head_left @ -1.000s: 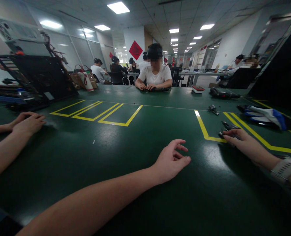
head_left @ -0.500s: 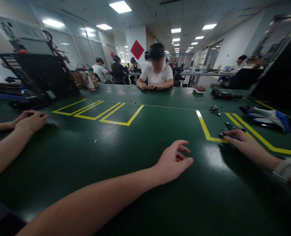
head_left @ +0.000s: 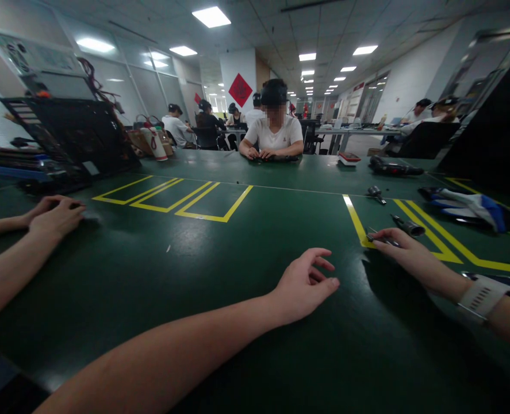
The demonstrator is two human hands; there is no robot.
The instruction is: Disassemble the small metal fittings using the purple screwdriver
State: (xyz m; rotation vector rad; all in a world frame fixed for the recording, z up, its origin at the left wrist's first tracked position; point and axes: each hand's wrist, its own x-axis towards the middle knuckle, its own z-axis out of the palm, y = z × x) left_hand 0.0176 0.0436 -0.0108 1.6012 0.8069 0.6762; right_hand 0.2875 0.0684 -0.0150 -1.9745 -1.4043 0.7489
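Note:
My left hand (head_left: 309,284) rests on the green tabletop (head_left: 255,356), its fingers loosely curled and apart with nothing in them. To the right, my right hand (head_left: 399,253), with a white watch (head_left: 483,296) on the wrist, pinches a small metal piece (head_left: 388,241) above the yellow tape corner. Fingers hide most of that piece, so its kind is unclear. Just beyond them lies a dark metal piece with a round open end (head_left: 411,228). Farther back is a second small metal fitting (head_left: 376,194).
Blue and grey gloves (head_left: 470,207) lie at right, a black power tool (head_left: 395,166) behind. A red and white box (head_left: 349,158) stands near the far edge. Yellow tape (head_left: 200,217) marks the table. Another person's hands (head_left: 56,215) rest at left; a person (head_left: 274,129) sits opposite.
My right hand has moved left with the small metal piece, uncovering the round-ended metal piece behind it. My left hand has barely moved.

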